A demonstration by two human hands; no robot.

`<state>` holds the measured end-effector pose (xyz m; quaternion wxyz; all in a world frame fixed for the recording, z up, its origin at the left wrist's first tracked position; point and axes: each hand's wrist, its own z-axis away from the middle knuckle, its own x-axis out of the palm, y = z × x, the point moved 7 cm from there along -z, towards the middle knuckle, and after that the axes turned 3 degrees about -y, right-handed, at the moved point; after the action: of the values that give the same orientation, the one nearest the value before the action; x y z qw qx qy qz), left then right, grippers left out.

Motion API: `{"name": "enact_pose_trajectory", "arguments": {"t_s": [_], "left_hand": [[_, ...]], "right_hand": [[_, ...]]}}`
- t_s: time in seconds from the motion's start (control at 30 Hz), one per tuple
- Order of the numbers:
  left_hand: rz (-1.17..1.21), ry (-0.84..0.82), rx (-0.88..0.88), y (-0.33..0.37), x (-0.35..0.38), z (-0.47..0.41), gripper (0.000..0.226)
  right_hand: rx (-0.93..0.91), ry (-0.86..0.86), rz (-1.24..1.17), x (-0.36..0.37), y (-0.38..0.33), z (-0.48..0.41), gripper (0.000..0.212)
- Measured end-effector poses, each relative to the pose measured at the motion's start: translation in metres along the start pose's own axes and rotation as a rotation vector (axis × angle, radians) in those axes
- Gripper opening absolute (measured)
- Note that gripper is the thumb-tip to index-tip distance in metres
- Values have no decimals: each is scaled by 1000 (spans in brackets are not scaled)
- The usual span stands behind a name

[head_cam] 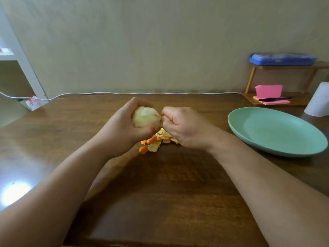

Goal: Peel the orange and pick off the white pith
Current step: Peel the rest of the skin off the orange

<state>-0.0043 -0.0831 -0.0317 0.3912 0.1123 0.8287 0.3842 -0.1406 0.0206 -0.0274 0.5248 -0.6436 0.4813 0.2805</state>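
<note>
Orange peel scraps (156, 142) lie on our dark wooden bench (160, 189). Above them our left grip (121, 131) clasps the pale, round peeled orange (145, 118); our right grip (181, 127), fingers curled, pinches its side. A round green plate (277, 134) sits farther right.

Pale, pith-covered orange (145, 118) — raised above a heap of peel scraps (158, 141).

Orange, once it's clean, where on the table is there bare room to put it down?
The plate holds nothing visible. Bare table runs from the peels to the near edge, and left of the left hand holding the orange. Crowded: the peels' spot between that hand and the right hand, and the shelf corner far right.
</note>
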Motion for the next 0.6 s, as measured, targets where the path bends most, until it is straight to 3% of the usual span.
{"name": "enact_pose_trajectory", "arguments": {"t_s": [0.37,0.6], "left_hand": [[-158,94,270,9,4,12,63],[-215,101,328,23,4,17,61]], "right_hand": [[51,-210,-316,8,7,-1,35],[-19,6,-257,1,-1,-1,33]]}}
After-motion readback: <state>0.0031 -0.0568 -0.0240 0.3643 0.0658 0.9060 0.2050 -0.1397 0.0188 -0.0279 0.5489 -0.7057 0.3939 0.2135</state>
